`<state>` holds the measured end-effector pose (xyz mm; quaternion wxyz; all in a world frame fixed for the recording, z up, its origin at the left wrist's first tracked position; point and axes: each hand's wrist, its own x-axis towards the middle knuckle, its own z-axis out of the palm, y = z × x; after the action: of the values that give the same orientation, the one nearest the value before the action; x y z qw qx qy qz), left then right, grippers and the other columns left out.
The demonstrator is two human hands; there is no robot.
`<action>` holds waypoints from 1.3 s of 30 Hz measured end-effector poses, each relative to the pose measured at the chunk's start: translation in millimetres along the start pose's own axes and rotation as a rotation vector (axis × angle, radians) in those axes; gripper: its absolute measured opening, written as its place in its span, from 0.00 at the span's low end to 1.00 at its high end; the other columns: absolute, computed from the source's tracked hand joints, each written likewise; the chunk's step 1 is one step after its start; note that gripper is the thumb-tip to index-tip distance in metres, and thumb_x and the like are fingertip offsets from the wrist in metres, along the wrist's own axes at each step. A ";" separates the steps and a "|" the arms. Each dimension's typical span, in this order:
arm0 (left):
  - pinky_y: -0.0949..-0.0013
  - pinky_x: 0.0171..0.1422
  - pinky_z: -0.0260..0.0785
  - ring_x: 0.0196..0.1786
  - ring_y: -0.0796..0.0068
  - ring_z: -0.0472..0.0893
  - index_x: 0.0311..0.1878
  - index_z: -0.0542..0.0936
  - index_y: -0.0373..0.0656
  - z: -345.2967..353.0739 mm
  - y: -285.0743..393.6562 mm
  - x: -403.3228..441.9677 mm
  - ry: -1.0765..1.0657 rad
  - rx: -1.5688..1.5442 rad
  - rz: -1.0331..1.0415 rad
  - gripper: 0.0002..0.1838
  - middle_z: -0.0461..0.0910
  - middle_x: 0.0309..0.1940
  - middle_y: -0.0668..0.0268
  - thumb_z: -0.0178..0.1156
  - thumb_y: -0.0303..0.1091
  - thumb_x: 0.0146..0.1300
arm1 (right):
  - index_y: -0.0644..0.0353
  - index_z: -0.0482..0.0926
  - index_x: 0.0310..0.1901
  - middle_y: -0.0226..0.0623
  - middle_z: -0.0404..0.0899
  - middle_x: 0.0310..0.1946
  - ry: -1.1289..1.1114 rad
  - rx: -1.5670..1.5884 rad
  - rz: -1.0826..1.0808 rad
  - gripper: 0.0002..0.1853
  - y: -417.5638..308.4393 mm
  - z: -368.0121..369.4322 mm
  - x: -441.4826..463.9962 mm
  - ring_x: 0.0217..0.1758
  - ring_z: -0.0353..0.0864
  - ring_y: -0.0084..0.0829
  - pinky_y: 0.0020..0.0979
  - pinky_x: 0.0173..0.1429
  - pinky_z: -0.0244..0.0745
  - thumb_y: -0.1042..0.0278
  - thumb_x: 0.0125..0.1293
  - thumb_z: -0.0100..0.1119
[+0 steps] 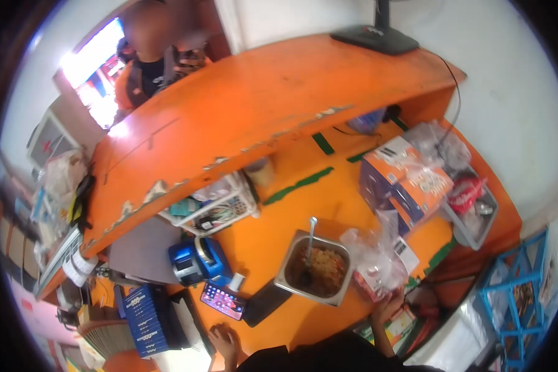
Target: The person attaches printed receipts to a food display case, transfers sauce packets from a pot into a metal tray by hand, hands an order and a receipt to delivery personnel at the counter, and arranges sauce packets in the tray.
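Note:
My left hand lies on the orange desk by its front edge, fingers apart and holding nothing. Just above it are a lit smartphone and a dark flat case. At the lower edge of a clear plastic bag with something red inside, my right hand has its fingers curled against the plastic; part of the grip is hidden. Between the hands stands a square steel food pan with cooked, orange-brown food. A metal spoon leans in it, handle up.
A blue tape dispenser and a white basket stand left of the pan. Blue boxes are at lower left. An orange-purple box and a grey bin are at right. A person stands beyond the raised counter.

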<state>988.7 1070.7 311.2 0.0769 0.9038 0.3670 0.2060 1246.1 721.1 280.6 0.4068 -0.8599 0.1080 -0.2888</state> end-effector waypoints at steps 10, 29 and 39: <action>0.52 0.46 0.57 0.44 0.47 0.64 0.42 0.66 0.35 5.9 -5.0 -2.2 0.007 0.014 0.039 0.18 0.63 0.41 0.48 0.43 0.41 0.56 | 0.64 0.58 0.55 0.45 0.58 0.53 -0.342 -0.054 -0.464 0.33 -91.4 -15.5 93.8 0.60 0.52 0.45 0.47 0.63 0.40 0.53 0.51 0.53; 0.53 0.43 0.57 0.41 0.48 0.64 0.41 0.66 0.34 10.8 -13.6 -5.3 -0.046 0.046 -0.003 0.21 0.63 0.37 0.48 0.40 0.45 0.57 | 0.61 0.69 0.46 0.45 0.68 0.43 -0.368 0.115 -0.650 0.21 -121.2 -3.2 221.3 0.50 0.64 0.46 0.43 0.54 0.54 0.66 0.48 0.55; 0.56 0.52 0.57 0.47 0.50 0.65 0.45 0.70 0.35 2.8 -16.2 -5.1 0.041 0.493 0.465 0.16 0.69 0.43 0.49 0.51 0.34 0.55 | 0.54 0.64 0.53 0.42 0.65 0.49 -0.456 0.001 -0.862 0.25 -159.4 81.8 326.2 0.58 0.56 0.44 0.46 0.63 0.41 0.64 0.50 0.53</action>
<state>976.4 1078.8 302.4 -0.2006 0.9504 0.1914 0.1412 1550.2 738.9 494.4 0.2640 -0.8676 -0.3499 -0.2351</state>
